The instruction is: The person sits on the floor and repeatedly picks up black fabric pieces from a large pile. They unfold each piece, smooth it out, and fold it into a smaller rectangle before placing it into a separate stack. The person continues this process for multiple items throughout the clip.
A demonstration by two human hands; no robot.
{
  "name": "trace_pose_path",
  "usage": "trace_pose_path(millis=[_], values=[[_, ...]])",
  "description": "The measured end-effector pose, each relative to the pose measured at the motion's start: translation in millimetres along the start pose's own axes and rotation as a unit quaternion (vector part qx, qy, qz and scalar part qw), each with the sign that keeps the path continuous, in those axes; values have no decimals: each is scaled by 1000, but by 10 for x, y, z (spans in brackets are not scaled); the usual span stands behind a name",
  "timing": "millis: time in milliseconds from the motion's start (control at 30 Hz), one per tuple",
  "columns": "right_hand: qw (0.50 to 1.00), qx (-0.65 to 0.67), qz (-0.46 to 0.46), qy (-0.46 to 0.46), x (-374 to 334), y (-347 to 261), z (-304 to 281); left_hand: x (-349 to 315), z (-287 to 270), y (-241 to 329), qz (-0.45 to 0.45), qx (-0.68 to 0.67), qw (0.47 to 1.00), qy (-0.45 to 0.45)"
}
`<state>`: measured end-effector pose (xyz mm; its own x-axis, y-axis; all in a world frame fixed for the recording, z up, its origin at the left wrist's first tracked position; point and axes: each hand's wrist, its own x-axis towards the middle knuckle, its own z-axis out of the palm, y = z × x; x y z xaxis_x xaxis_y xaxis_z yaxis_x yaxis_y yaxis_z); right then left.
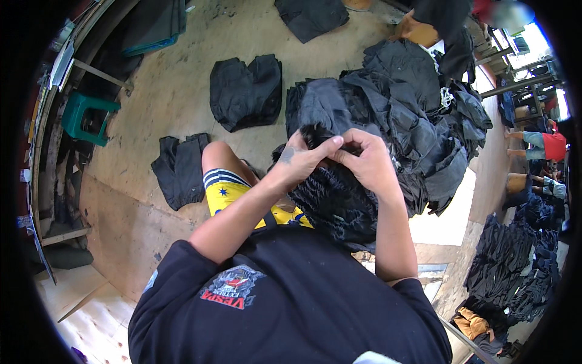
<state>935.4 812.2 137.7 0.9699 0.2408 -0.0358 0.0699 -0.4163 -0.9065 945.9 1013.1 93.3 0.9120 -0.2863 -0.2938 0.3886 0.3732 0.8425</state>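
Note:
In front of my chest my left hand point(301, 156) and my right hand point(367, 162) meet with thumbs and fingers pinched together. Between them they grip a dark garment point(327, 109), whose grey-black cloth rises beyond my fingers. Its frayed, fuzzy black edge shows beside my left hand. More shaggy dark cloth point(336, 206) lies over my lap under my wrists. Exactly what sits between the fingertips is hidden. Just past my hands, a big heap of dark garments point(406, 103) spreads to the right.
Folded dark garments lie on the floor: one pair of trousers point(247, 91) ahead, another garment point(180, 170) by my knee, another point(312, 18) farther off. A green plastic stool point(88, 118) stands left. At right are a garment pile point(515, 267) and a person in red point(553, 147). Another person sits beyond the heap.

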Motion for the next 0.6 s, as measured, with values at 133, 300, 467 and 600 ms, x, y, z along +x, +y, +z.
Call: trace_pose_path(millis=[133, 300, 467, 600], values=[[983, 119, 76, 115, 124, -140, -141, 126, 55, 278, 145, 71, 987, 8], [983, 116, 24, 143, 254, -169, -393, 60, -93, 396, 182, 179, 966, 42], [986, 73, -2, 151, 341, -316, -323, 13, -116, 551, 132, 186, 971, 72], [986, 51, -27, 156, 345, -543, -73, -47, -96, 556, 89, 138, 979, 119]])
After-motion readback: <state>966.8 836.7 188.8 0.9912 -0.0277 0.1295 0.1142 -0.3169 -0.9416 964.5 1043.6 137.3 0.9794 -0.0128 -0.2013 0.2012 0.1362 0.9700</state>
